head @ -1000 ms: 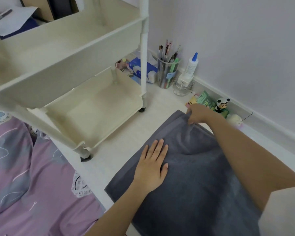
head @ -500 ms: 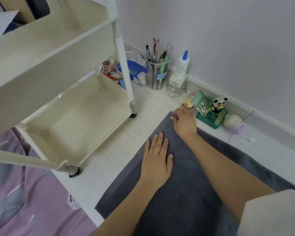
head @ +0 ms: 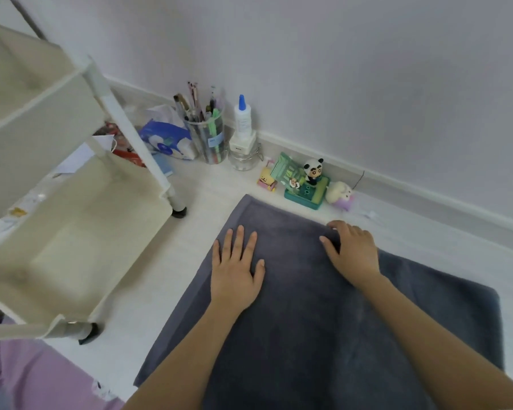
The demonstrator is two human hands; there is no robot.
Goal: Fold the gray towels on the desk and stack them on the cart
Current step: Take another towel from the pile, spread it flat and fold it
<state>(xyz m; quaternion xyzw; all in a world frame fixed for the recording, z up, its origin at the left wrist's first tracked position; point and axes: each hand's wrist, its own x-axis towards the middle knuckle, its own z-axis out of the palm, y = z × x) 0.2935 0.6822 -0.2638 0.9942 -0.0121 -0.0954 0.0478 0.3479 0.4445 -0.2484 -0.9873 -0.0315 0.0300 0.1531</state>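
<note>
Two hands on one gray towel, which lies spread flat on the desk near its back edge. Left hand rests palm-down, fingers straight and splayed. Right hand sits at the towel's far edge, fingers curled over it; whether they pinch it, cannot tell. Cart stands at the desk's left, trays bare.

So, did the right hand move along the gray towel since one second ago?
Yes. The right hand left the far corner of the flat gray cloth towel and slid right along its far edge, now level with the small purple toy.
</note>
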